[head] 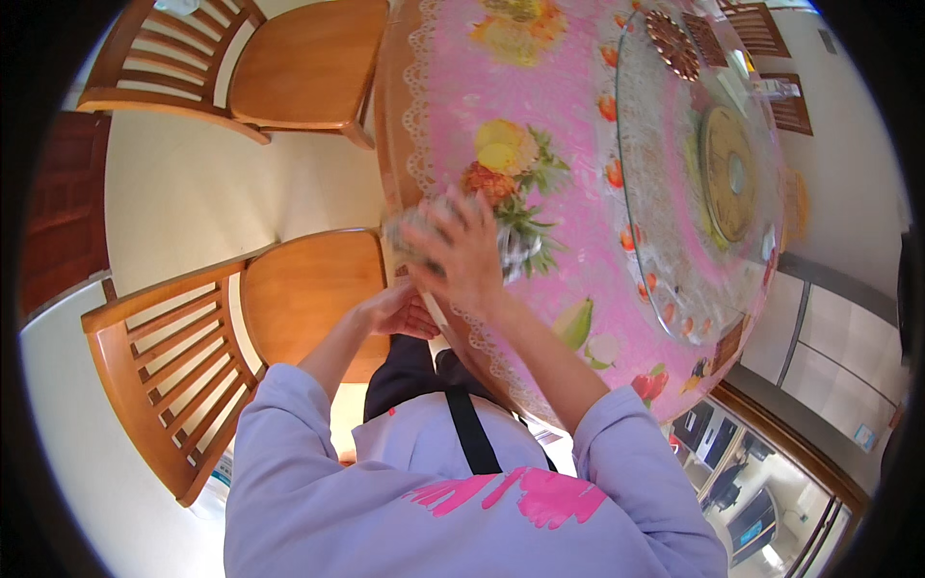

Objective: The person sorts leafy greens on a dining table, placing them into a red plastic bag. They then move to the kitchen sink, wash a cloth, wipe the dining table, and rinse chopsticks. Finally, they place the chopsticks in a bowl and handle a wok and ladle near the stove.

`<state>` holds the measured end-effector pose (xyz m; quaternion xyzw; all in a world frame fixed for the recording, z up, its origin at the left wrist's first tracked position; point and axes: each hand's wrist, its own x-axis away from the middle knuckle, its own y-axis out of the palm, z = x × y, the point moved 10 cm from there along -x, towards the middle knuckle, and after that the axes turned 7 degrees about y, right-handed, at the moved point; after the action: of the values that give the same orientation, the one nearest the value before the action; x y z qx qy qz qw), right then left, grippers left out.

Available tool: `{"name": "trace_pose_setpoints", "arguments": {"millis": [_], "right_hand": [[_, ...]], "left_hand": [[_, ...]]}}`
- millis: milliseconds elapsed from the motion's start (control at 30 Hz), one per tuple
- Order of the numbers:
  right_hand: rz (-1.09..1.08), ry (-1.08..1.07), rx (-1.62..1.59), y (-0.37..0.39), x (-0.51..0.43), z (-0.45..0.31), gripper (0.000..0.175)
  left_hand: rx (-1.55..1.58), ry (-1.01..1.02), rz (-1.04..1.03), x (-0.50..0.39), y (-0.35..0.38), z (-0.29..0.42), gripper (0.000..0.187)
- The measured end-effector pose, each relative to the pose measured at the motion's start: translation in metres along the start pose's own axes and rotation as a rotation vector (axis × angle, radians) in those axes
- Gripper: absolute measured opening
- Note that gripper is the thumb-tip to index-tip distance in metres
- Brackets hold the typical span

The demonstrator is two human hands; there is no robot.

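My right hand (pixel 462 253) is over the near edge of a round table, blurred by motion, its fingers spread on a crumpled grey-and-white cloth (pixel 519 253). The cloth shows on both sides of the hand, and its middle is hidden under the palm. Just below the table rim, my left hand (pixel 405 311) is cupped with the palm up and the fingers loosely curled. I see nothing in it. Beneath the cloth lies a pink tablecloth (pixel 571 217) printed with fruit and edged in a lace pattern.
A glass turntable (pixel 672 274) with a round centre (pixel 731 173) takes up the table's middle. On it are a brown scalloped tray (pixel 672 45) and a clear bottle (pixel 779 89). Wooden chairs stand at the left, one seat (pixel 318 303) close to my left arm, another chair (pixel 311 65) farther along.
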<state>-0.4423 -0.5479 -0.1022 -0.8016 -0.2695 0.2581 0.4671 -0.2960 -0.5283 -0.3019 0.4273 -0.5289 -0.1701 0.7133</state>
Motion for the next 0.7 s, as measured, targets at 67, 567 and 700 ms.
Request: {"name": "trace_pose_setpoints", "arguments": {"millis": [67, 567, 700], "right_hand": [[-0.097, -0.016, -0.06, 0.0, 0.058, -0.012, 0.031], [0.228, 0.484, 0.21, -0.057, 0.038, 0.129, 0.058], [-0.136, 0.213, -0.039, -0.028, 0.143, 0.026, 0.056]], "left_hand": [[-0.045, 0.017, -0.042, -0.001, 0.004, -0.009, 0.058], [-0.06, -0.2, -0.105, -0.013, 0.041, -0.07, 0.053], [0.083, -0.211, -0.072, -0.014, 0.042, -0.075, 0.054]]}}
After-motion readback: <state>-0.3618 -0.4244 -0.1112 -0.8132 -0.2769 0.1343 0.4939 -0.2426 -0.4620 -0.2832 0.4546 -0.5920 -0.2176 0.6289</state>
